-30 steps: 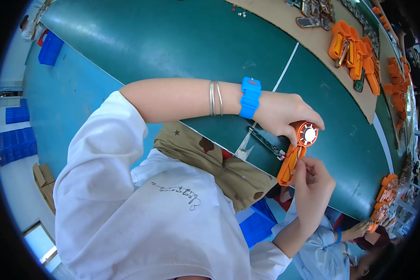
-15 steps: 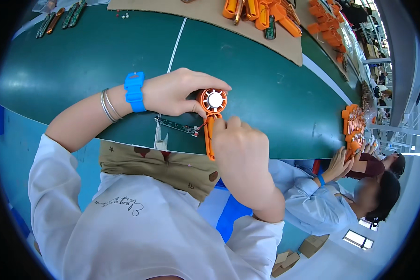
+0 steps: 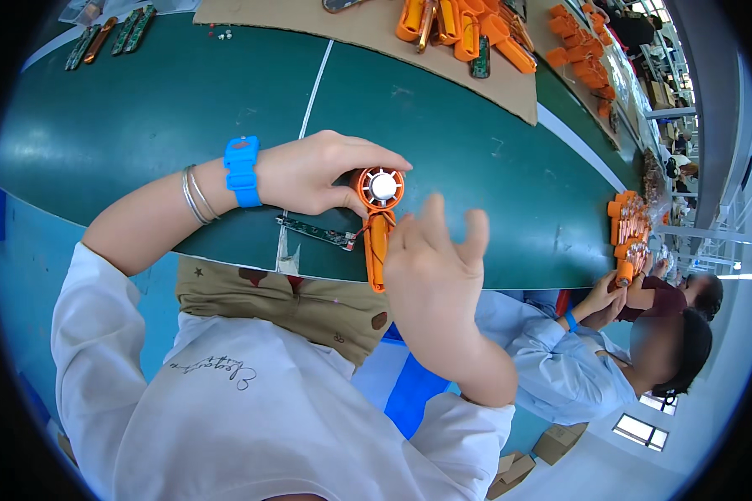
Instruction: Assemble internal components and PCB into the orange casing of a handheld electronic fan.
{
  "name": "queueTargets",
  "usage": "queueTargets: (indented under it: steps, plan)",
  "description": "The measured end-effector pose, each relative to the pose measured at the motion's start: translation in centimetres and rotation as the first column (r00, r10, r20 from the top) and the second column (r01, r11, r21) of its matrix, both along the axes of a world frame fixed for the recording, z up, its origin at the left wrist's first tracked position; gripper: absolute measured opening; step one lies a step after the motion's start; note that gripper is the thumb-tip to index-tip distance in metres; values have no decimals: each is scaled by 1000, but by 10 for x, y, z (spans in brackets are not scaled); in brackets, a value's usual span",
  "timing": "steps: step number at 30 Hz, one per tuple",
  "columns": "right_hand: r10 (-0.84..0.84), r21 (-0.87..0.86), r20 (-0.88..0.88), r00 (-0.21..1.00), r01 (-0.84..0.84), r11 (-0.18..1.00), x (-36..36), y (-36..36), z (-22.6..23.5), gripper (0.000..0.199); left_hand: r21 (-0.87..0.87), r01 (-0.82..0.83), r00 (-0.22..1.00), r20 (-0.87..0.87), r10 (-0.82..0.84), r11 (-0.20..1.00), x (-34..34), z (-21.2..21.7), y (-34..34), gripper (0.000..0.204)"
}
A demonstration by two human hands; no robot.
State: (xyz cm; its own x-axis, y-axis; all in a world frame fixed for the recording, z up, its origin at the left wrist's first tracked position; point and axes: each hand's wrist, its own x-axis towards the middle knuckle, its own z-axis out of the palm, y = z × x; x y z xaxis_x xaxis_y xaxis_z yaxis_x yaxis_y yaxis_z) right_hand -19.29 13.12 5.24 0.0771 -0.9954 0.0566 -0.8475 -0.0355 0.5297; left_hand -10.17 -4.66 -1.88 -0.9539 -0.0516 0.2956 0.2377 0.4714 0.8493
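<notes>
An orange handheld fan body (image 3: 377, 250) stands out over the green table, its round head with a white hub toward the far side and its open handle toward me. My left hand (image 3: 330, 171) is closed around the fan's head, thumb on the near side and fingers on the far side. A thin wire runs from the fan to a narrow green circuit board (image 3: 316, 231), which lies on the table left of the handle. My right hand (image 3: 434, 263) is just right of the handle, fingers spread and raised, with nothing visible in it.
Orange fan housings (image 3: 468, 29) lie on a cardboard sheet (image 3: 351, 29) at the far side. Several circuit boards (image 3: 134, 29) rest at the far left. On the right, a co-worker (image 3: 560, 359) handles parts beside a pile of orange pieces (image 3: 629, 230).
My right hand has come off the fan handle and opened, its fingers spreading upward. My left hand still holds the fan in nearly the same place.
</notes>
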Motion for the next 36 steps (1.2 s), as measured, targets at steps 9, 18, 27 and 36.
queueTargets:
  steps: [9, 18, 27, 36]
  plan:
    - [-57, -1, 621, 782, 73, 997, -6, 8, -4, 39, 36, 19, 999, -26, -18, 999, -5, -2, 1, 58]
    - [-64, -77, 818, 572, 218, 973, 3, 20, -25, 46, 15, 15, 996, -88, -13, 1000, -2, -6, 3, 56]
    - [-120, -38, 826, 551, 268, 963, 11, 19, -22, 46, -17, -7, 994, -106, 5, 1000, -1, -7, 3, 54]
    - [-256, 59, 733, 630, 316, 947, 18, 19, -18, 44, -14, -1, 995, -95, 0, 1000, -4, -7, 2, 55]
